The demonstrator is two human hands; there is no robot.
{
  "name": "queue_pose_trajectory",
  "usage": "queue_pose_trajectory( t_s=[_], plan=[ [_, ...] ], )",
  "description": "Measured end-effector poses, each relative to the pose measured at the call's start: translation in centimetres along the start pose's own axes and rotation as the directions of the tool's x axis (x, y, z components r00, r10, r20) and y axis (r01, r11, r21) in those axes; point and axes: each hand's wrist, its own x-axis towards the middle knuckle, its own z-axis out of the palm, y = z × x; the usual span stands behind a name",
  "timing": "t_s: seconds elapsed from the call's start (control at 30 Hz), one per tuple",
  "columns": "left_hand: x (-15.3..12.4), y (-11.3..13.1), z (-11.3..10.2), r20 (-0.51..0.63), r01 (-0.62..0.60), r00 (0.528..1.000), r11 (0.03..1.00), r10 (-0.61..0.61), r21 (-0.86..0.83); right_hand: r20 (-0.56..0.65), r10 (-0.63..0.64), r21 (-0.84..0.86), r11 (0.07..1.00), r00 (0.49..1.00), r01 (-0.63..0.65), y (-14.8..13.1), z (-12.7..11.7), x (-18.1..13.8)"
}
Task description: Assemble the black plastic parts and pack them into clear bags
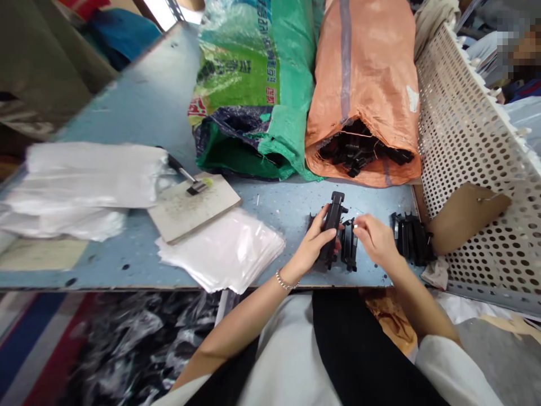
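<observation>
My left hand [316, 243] is wrapped round a long black plastic part [333, 217] that stands tilted on the blue table [139, 107]. My right hand [374, 239] is closed, its fingertips pinched on the top of a small stack of black plastic parts [349, 248] just right of the long part. A second row of the same black parts [411, 238] lies on the table to the right of my right hand, untouched.
An orange woven sack [363, 84] spilling black parts and a green woven sack [257, 84] lie at the back. Clear plastic bags [228, 248] and a grey board [190, 208] with a small tool are at left. A perforated white metal panel [465, 141] stands at right.
</observation>
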Motion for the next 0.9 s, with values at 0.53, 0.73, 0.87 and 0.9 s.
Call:
queue_pose_trajectory(
  t_s=[0.53, 0.73, 0.87, 0.9],
  plan=[
    [-4.6, 1.4, -3.1, 0.031, -0.131, 0.991, 0.985, 0.129, 0.115, 0.198, -0.034, 0.226, 0.974, 0.98, -0.012, -2.2, 3.1, 4.4],
    [-5.1, 2.3, -2.4, 0.109, 0.026, 0.994, 0.998, -0.021, -0.049, 0.219, -0.503, -0.359, 0.755, 0.836, 0.548, -0.7, 0.1, 5.9],
    [-4.6, 1.5, -2.4, 0.017, -0.006, 1.0, 0.996, 0.008, -0.085, 0.082, -0.366, -0.175, 0.911, 0.927, 0.375, -0.3, 0.9, 5.2],
    [-4.3, 1.4, -2.8, -0.038, -0.021, 0.999, 0.993, 0.017, -0.113, 0.061, -0.316, -0.135, 0.937, 0.947, 0.321, -0.6, 1.2, 4.7]
  ],
)
